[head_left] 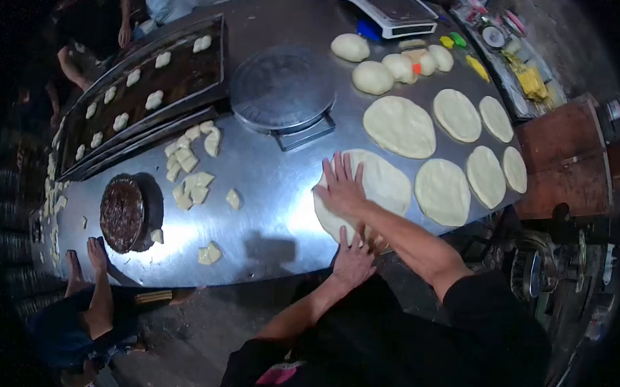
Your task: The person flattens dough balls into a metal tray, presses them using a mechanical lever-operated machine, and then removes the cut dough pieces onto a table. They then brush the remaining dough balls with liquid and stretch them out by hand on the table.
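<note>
A wide, flat round of pale dough (382,186) lies on the metal table in front of me. My right hand (342,186) rests flat on its left part, fingers spread and pointing away from me. Closer to my body, my left hand (353,261) is at the near edge of the same dough, fingertips touching it and fingers apart; neither hand grips anything. Several other flattened dough rounds (442,192) lie to the right. Beyond them sit thick dough balls (373,77), some partly behind others.
A round metal press plate (283,87) and a digital scale (398,12) stand farther back. Left are cut dough pieces (195,188), a bowl of dark filling (122,213) and a baking tray (191,70) with small dough shapes. Another person's hands (97,254) rest at the left table edge.
</note>
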Action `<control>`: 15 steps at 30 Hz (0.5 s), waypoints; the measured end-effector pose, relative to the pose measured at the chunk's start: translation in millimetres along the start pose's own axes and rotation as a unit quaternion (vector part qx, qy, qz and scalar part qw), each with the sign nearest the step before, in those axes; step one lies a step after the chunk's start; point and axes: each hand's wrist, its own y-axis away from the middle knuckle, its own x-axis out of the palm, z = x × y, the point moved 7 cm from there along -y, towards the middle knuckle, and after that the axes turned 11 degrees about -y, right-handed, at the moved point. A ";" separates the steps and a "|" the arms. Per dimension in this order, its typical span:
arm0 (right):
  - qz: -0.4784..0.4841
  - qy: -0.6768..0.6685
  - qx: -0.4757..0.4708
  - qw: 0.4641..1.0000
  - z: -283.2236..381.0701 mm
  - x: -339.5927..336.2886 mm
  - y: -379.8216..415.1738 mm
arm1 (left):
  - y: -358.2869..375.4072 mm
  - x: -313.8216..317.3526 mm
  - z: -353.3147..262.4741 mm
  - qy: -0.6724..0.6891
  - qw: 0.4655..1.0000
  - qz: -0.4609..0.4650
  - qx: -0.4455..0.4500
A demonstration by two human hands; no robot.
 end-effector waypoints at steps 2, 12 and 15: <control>0.009 -0.007 -0.056 0.998 -15.0 5.0 42.9 | 4.9 8.1 0.4 0.018 1.000 0.020 0.014; 0.035 -0.057 -0.085 0.994 -65.2 -39.5 124.5 | 12.5 -15.1 14.3 0.104 0.993 -0.010 0.052; 0.117 -0.237 0.069 0.962 -73.6 -67.0 70.1 | -33.4 -41.9 34.5 0.139 0.989 -0.046 -0.023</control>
